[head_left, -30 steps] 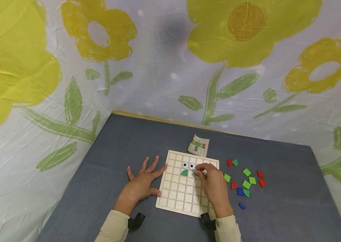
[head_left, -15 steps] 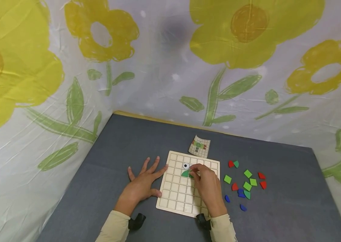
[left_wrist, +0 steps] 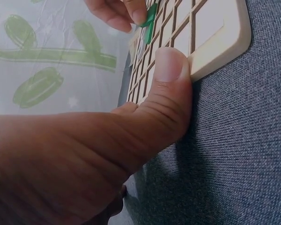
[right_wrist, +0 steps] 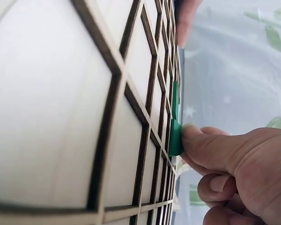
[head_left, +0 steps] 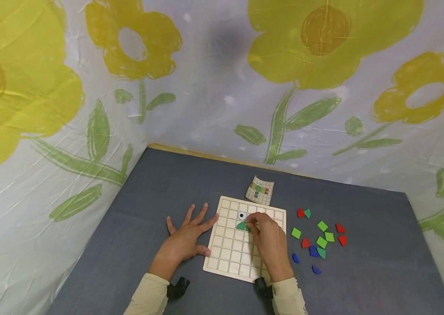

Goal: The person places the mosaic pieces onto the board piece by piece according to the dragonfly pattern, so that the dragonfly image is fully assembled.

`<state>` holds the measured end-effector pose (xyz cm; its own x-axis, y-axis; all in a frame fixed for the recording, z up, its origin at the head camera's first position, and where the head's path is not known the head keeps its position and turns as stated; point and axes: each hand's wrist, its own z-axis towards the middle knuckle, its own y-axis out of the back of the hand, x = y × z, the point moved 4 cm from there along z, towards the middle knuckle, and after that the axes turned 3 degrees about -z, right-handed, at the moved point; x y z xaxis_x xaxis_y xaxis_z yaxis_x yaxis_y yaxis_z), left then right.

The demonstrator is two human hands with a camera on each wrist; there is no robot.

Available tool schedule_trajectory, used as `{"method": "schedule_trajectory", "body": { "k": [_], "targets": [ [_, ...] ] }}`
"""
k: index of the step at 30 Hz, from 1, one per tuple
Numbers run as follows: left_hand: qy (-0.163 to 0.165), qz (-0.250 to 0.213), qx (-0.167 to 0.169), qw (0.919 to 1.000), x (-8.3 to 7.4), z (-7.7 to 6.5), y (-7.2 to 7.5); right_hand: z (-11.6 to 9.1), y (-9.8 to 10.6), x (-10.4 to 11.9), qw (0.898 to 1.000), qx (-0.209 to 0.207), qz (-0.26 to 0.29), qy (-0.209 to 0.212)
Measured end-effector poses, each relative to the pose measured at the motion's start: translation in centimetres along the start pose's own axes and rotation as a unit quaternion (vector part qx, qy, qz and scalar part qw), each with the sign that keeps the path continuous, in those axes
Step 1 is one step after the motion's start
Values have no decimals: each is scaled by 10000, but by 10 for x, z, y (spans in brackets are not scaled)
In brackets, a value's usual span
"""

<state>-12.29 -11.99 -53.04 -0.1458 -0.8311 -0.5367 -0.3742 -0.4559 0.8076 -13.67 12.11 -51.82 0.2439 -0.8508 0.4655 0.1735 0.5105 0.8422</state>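
A wooden grid board (head_left: 225, 253) lies on the dark table. On its left edge rests my left hand (head_left: 184, 240), fingers spread, with the thumb (left_wrist: 169, 70) against the rim in the left wrist view. My right hand (head_left: 272, 245) pinches a green quarter-circle tile (right_wrist: 176, 138) between thumb and fingertips, close over the grid. That tile sits right beside another green quarter-circle tile (head_left: 241, 225) in the board. Above them is a round white eye tile (head_left: 242, 215) with a black dot; the second eye tile is mostly hidden behind my right fingers.
A small picture card (head_left: 260, 190) with a grid pattern lies just beyond the board. Right of the board are scattered loose tiles: several light green squares (head_left: 322, 242), red pieces (head_left: 340, 228), blue pieces (head_left: 316, 270) and green quarter-circles (head_left: 322, 253). A flower-printed cloth (head_left: 206, 109) borders the table.
My right hand has shifted slightly left, bringing the green tile beside the placed one and covering the second eye tile. A blue piece came into view beside the board. The left hand stays put.
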Motion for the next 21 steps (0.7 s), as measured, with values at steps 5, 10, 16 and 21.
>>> {"method": "schedule_trajectory", "body": {
  "k": [5, 10, 16, 21],
  "targets": [
    [-25, -4, -5, 10000, 0, -1, 0, 0, -1, 1, 9999, -8, -72, 94],
    [-41, 16, 25, 10000, 0, 0, 1, -1, 0, 2, 9998, -22, -185, 100],
    [-37, 39, 48, 10000, -1, 0, 1, -5, 0, 6, 9994, 154, -313, 82],
    [-48, 4, 41, 10000, 0, -1, 0, -7, 1, 8, 9986, 75, -496, 162]
  ]
}}
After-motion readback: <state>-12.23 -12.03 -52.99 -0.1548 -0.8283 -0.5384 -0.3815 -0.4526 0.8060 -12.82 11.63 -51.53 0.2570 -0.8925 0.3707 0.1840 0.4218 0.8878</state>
